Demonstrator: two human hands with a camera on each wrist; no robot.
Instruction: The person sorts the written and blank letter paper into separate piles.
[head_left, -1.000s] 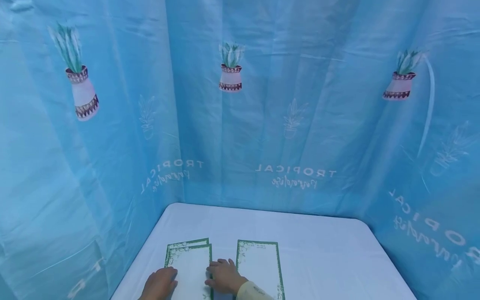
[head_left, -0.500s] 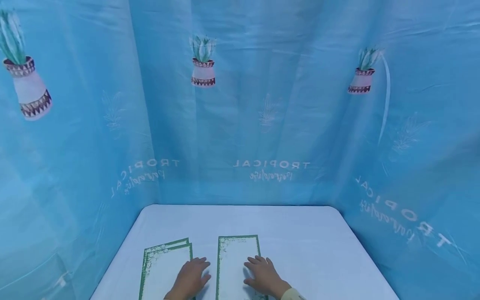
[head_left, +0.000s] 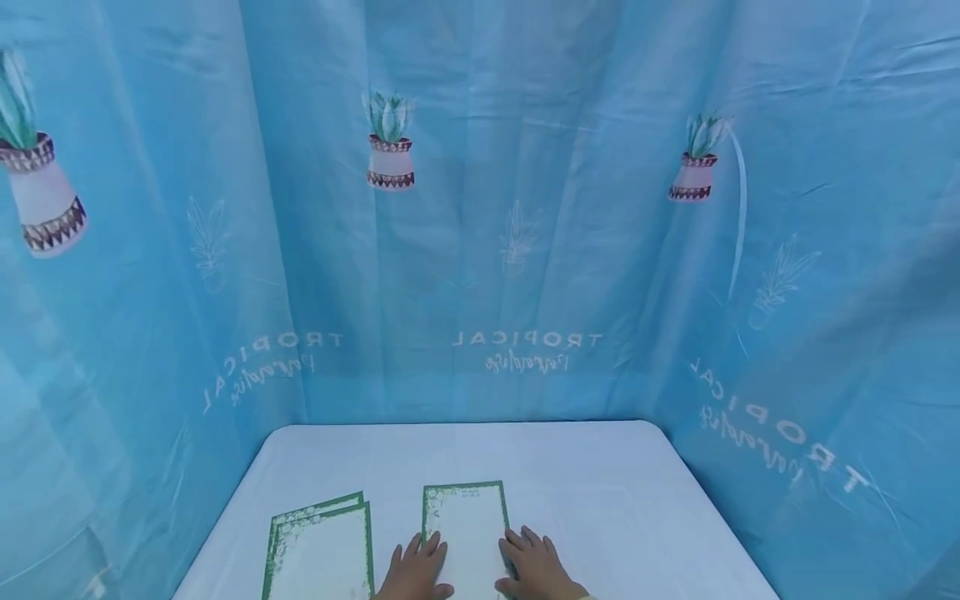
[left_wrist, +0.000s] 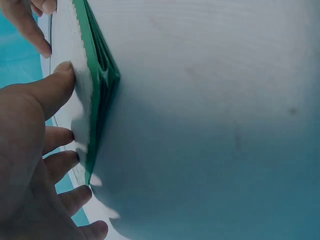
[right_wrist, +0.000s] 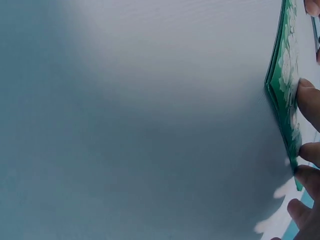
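Observation:
A flat white paper piece with a green flowered border [head_left: 468,533] lies on the white table between both hands. Folded green layers show along its edge in the left wrist view. My left hand [head_left: 414,573] is at its left edge, fingers spread and fairly straight, thumb [left_wrist: 61,82] resting on the white face. At the opposite edge my right hand [head_left: 538,571] touches it with extended fingers [right_wrist: 309,102]. Neither hand curls round the paper. To the left lie similar green-bordered papers [head_left: 322,554], one overlapping the other.
The white tabletop [head_left: 585,483] extends behind and to the right of the papers, with rounded far corners. Blue curtains [head_left: 465,250] printed with potted plants and mirrored lettering enclose the table at the back and on both sides.
Both hands have moved right, away from the overlapping papers on the left, to the single paper's two edges. The head view has swung to the right.

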